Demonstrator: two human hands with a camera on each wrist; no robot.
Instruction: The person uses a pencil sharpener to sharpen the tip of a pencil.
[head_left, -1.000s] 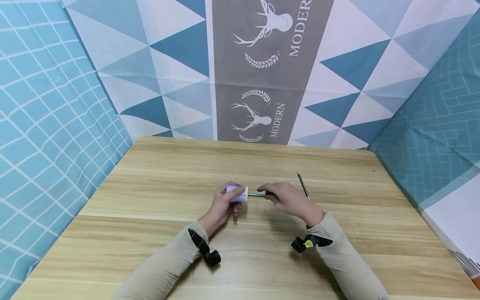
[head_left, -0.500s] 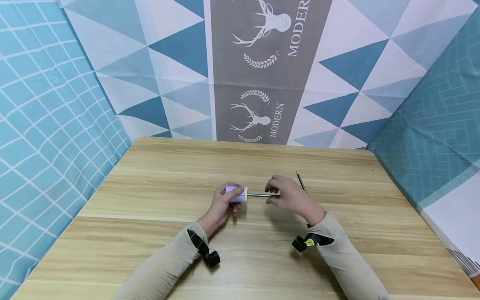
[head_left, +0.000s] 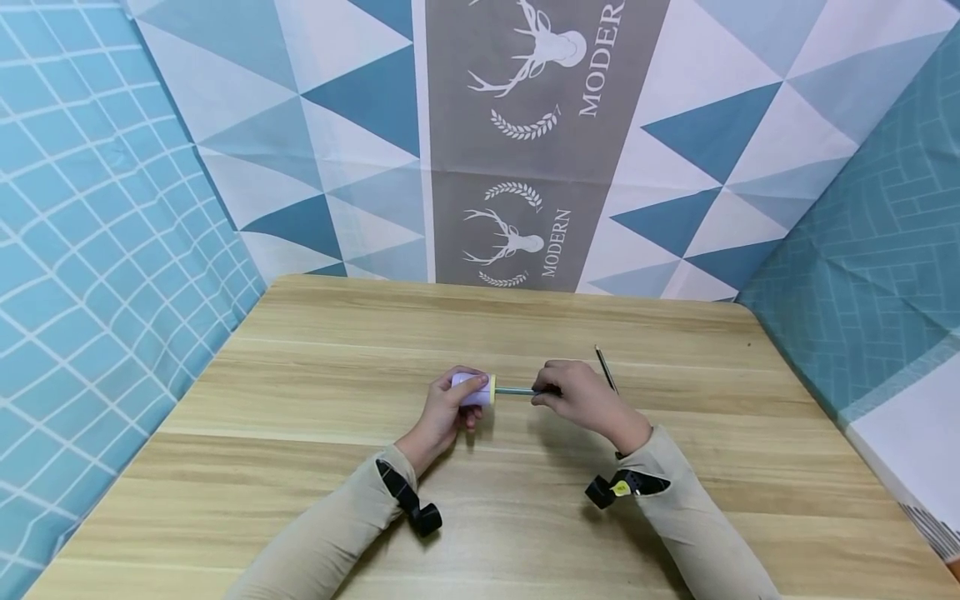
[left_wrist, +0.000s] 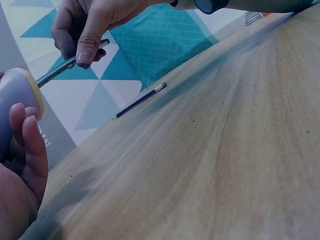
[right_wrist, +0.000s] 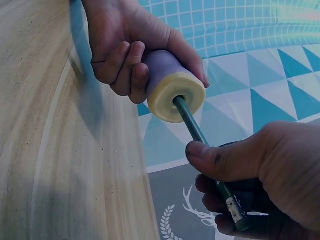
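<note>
In the head view my left hand [head_left: 441,412] grips a purple pencil sharpener [head_left: 472,392] with a pale yellow end. A dark green pencil [right_wrist: 194,125] sticks into the hole in that yellow end, as the right wrist view shows. My right hand [head_left: 581,396] pinches the pencil between thumb and fingers, near its outer end with a whitish marking. Both hands are raised over the table, sharpener and pencil lying roughly in one line between them. The pencil's tip is hidden inside the sharpener.
A second dark pencil [head_left: 607,370] lies on the wooden table [head_left: 337,350] behind my right hand; the left wrist view also shows this loose pencil [left_wrist: 141,100]. Patterned cloth walls [head_left: 360,167] border the table at the back and sides.
My right hand's fingers loosened and shifted on the pencil half a second ago, and now pinch it again. My left hand and the sharpener have stayed in place.
</note>
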